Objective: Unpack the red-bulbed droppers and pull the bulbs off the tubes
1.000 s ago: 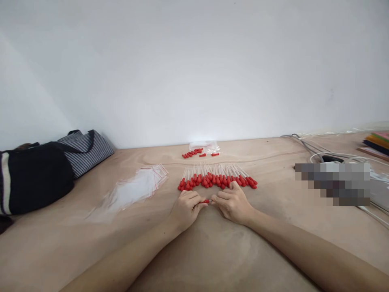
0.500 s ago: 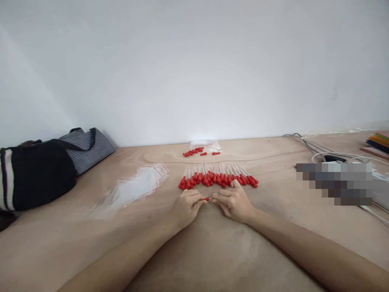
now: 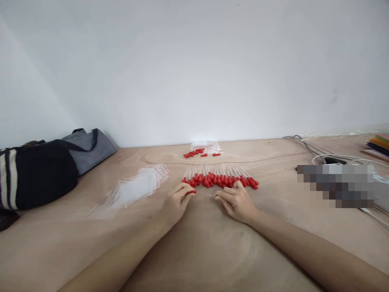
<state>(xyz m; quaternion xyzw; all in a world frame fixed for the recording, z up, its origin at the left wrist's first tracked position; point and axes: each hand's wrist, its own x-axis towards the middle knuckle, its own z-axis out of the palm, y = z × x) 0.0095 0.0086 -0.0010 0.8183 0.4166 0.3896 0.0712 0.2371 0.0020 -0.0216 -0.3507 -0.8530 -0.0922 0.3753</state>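
Observation:
My left hand point(image 3: 178, 201) pinches a red rubber bulb point(image 3: 191, 192) between thumb and fingers. A short way to its right, my right hand point(image 3: 235, 200) is closed on a thin clear glass tube point(image 3: 212, 196), whose end sticks out toward the left. Bulb and tube are apart, with bare wood between them. Just beyond both hands lies a row of droppers point(image 3: 219, 178), red bulbs toward me and clear tubes pointing away. Farther back, several loose red bulbs point(image 3: 193, 153) lie beside a clear bag point(image 3: 206, 145) with thin clear tubes at it.
A stack of clear zip bags point(image 3: 136, 184) with red lines lies left of the droppers. A black bag point(image 3: 45, 174) and a striped bag point(image 3: 91, 150) stand at the far left. Cables point(image 3: 310, 148), a blurred-out object point(image 3: 340, 184) and a colourful stack point(image 3: 379, 142) are at the right.
The red bulb and the glass tube, joined end to end before, are now apart. My left hand has moved left with the bulb; my right hand has hardly moved.

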